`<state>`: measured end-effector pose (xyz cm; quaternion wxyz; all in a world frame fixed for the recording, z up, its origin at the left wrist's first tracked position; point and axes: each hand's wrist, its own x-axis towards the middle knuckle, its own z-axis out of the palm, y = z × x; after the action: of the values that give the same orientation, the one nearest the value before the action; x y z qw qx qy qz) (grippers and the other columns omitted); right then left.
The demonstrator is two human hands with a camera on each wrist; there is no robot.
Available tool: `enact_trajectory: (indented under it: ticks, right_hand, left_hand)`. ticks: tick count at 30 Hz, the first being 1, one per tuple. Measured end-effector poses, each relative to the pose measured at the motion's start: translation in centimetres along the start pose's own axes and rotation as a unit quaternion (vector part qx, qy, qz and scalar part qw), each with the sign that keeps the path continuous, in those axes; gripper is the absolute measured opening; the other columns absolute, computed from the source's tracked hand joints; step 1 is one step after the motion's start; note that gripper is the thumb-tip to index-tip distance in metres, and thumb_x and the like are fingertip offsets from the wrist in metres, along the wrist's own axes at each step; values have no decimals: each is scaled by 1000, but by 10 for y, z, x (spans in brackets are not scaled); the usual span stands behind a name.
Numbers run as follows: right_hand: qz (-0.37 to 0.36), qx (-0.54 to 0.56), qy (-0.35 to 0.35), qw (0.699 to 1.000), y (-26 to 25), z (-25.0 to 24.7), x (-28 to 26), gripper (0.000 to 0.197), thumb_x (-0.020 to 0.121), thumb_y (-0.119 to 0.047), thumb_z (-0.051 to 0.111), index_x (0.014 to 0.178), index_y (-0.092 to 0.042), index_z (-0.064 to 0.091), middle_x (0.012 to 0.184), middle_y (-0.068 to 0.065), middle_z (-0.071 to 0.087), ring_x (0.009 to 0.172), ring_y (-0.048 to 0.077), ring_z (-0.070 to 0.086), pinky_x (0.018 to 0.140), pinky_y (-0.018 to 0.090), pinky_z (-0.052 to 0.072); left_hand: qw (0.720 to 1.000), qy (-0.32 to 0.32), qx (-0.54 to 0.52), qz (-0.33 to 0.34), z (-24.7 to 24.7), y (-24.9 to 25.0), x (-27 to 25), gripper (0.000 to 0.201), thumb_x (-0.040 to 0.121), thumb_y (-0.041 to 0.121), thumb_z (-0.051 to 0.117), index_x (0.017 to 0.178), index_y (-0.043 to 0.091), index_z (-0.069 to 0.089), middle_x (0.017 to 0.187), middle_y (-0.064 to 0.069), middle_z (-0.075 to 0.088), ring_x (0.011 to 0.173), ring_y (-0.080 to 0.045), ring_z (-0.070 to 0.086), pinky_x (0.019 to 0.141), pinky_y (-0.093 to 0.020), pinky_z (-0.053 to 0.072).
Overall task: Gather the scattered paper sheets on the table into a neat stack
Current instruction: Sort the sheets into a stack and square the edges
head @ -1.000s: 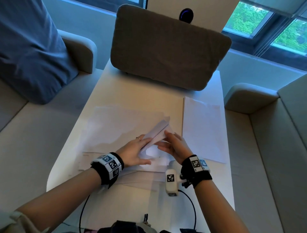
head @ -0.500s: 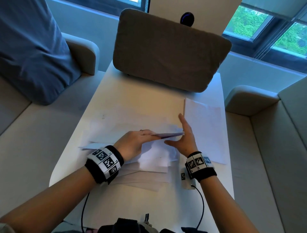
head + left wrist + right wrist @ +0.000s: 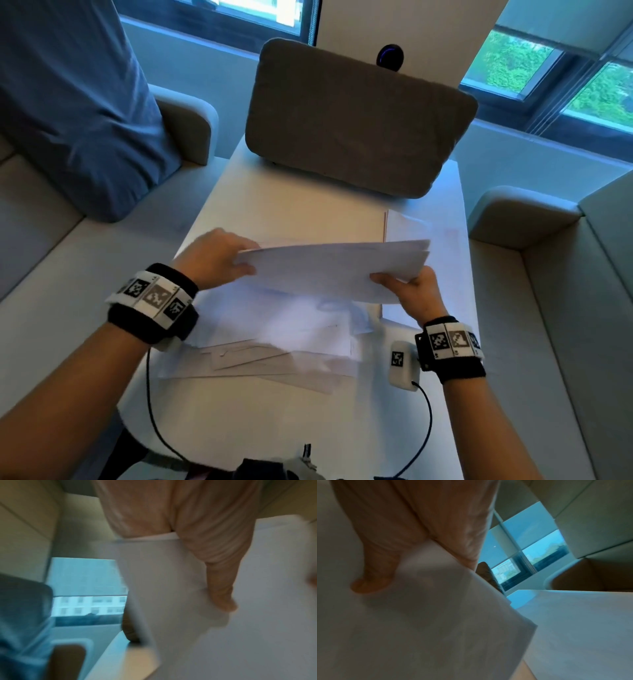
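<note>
A thin bundle of white paper sheets (image 3: pixel 329 270) is held up above the white table (image 3: pixel 294 202), tilted with its far edge raised. My left hand (image 3: pixel 219 257) grips its left end, thumb on top. My right hand (image 3: pixel 414 291) pinches the near right corner. The left wrist view shows the thumb lying on the sheets (image 3: pixel 171 588); the right wrist view shows a thumb pressed on the paper (image 3: pixel 419 615). Several loose sheets (image 3: pixel 274 339) lie fanned on the table beneath. A separate sheet (image 3: pixel 421 226) lies flat to the right, partly hidden by the bundle.
A large grey cushion (image 3: pixel 356 120) stands at the table's far end. Beige sofa seats flank the table, with a blue pillow (image 3: pixel 72 102) on the left one. A small white device (image 3: pixel 402 365) with a cable hangs by my right wrist.
Both hands have lifted the gathered sheets off the table and spread to its two ends. The left hand moved left and up; the right hand went from flat against the edge to pinching a corner.
</note>
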<state>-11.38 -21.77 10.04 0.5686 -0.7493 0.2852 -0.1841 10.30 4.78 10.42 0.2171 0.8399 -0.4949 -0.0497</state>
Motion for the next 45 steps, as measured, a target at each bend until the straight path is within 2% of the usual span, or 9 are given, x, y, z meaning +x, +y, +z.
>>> enact_trajectory:
  ticks: [7,11,19,24,27,35,39,43,45]
  right_hand:
    - [25,122,83,989,5,-20,-6,31,74,2,74,101,-10,66,91,-4,71,74,1,67,65,18,53]
    - [28,184,99,978,6,-13,-5,38,76,2,71,111,-11,63,97,-4,72,85,5,68,70,16,53]
    - [58,138,92,984,9,10,2,35,68,5,78,93,-16,64,90,1,68,80,15,64,60,19,54]
    - [32,152,96,983,-2,23,9,31,70,6,76,87,-16,65,85,0,69,70,7,66,58,17,53]
    - [30,135,100,985,-4,21,17,32,69,4,78,90,-16,64,86,1,67,72,9,63,57,16,52]
    - [76,81,102,988,0,40,35,30,63,-10,86,82,-17,65,85,3,67,80,20,62,65,28,53]
    - [2,54,114,992,-10,38,40,27,68,-13,84,89,-18,68,88,-3,68,83,15,62,70,23,52]
    - [-120,-30,105,987,-13,30,42,44,76,-12,78,115,-20,61,91,-4,72,91,11,66,87,23,50]
    - [-151,-105,104,977,-15,32,44,44,77,-18,77,117,-22,61,92,-5,70,89,11,65,87,30,52]
  left_hand:
    - [920,124,-316,-196,8,-52,-9,59,58,11,88,104,34,59,96,4,67,86,6,62,87,-15,49]
    - [887,66,-408,-206,29,-49,-9,86,32,50,92,107,36,53,104,16,68,100,-1,63,85,-19,50]
    - [894,132,-382,-193,43,-38,-1,40,61,46,75,96,35,57,93,15,68,92,-16,66,84,-36,53]
    - [873,218,-393,-190,35,-28,6,20,79,9,73,80,22,58,64,16,65,59,8,57,63,-8,45]
    - [858,235,-417,-186,26,-34,1,30,67,27,81,88,14,64,75,9,70,69,-1,63,68,-16,50]
    - [895,251,-347,-126,26,-38,9,69,73,28,73,130,47,39,129,-1,53,117,-22,54,105,-46,40]
    - [909,298,-284,-56,18,-34,15,77,82,7,62,140,41,25,116,11,55,111,-6,53,103,-20,37]
    - [944,269,-187,-30,18,-47,12,45,83,11,60,126,21,54,110,31,55,97,4,55,93,-13,40]
    - [943,266,-198,-39,15,-46,10,38,81,17,64,112,38,58,103,40,56,87,14,55,83,-10,42]
